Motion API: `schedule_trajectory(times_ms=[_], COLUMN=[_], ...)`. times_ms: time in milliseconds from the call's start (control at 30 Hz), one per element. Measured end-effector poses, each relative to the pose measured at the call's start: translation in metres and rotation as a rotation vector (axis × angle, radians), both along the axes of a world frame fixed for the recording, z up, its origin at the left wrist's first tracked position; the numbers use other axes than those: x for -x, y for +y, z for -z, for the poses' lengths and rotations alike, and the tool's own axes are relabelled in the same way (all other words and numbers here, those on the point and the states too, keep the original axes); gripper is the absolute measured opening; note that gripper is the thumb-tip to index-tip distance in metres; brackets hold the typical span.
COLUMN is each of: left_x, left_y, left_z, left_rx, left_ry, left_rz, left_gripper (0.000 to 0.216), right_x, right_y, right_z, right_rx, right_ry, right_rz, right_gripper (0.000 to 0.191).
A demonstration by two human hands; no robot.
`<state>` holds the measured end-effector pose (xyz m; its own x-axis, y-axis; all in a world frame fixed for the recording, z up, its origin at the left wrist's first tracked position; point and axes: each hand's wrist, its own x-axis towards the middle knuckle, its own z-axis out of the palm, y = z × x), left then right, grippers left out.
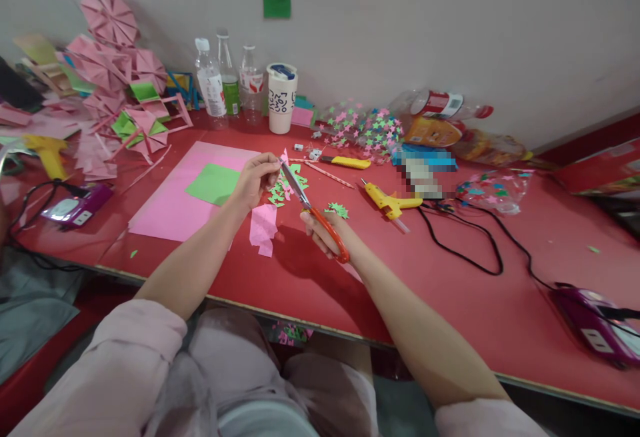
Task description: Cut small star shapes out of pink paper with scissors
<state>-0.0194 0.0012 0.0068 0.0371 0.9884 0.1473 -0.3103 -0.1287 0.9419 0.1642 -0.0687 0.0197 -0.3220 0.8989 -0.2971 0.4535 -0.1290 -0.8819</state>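
Note:
My right hand point(325, 230) is closed around the orange handles of a pair of scissors point(320, 218). The blades point up and away, their tips at the fingers of my left hand point(260, 176). Between its thumb and fingers my left hand pinches a small piece of pink paper point(285, 156), partly hidden by the fingers. Under the blades lies a pile of green and pink paper scraps point(281, 192). Nearer me is a cut strip of pink paper point(263, 229). Small green paper stars point(337, 210) lie right of the scissors.
A green square sheet point(213, 184) lies on pink paper point(165, 214) at left. To the right are a yellow glue gun point(390, 200), a yellow cutter knife point(350, 162) and black cables point(475, 270). Bottles point(211, 87), a cup point(283, 100) and folded pink paper shapes point(115, 70) stand behind.

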Motion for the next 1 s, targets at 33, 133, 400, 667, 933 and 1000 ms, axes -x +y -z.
schedule_trajectory(times_ms=[33, 133, 400, 667, 933, 1000], left_x=[-0.001, -0.003, -0.017, -0.041, -0.069, -0.069], left_y=[0.000, 0.000, -0.009, -0.018, -0.021, -0.018], left_z=[0.001, 0.005, 0.013, 0.027, 0.033, 0.030], left_rx=[0.001, -0.004, -0.105, -0.579, -0.868, -0.837], left_ry=[0.003, 0.040, 0.488, 1.453, 1.755, 1.749], left_rz=[0.000, -0.002, 0.248, 0.218, 0.291, 0.286], left_gripper=[0.016, 0.016, 0.015, 0.028, 0.039, 0.037], right_x=[0.000, -0.001, -0.005, -0.020, -0.025, -0.024], right_y=[0.000, 0.002, 0.011, 0.030, 0.038, 0.039], right_z=[0.001, 0.005, 0.011, 0.022, 0.031, 0.031], right_rx=[-0.002, -0.030, -0.194, -0.289, -0.322, -0.336], right_ry=[0.005, 0.059, 0.185, 0.100, 0.140, 0.135], right_rz=[0.015, 0.087, 0.317, 0.422, 0.436, 0.430], right_gripper=[0.045, 0.044, 0.041, 0.040, 0.035, 0.034])
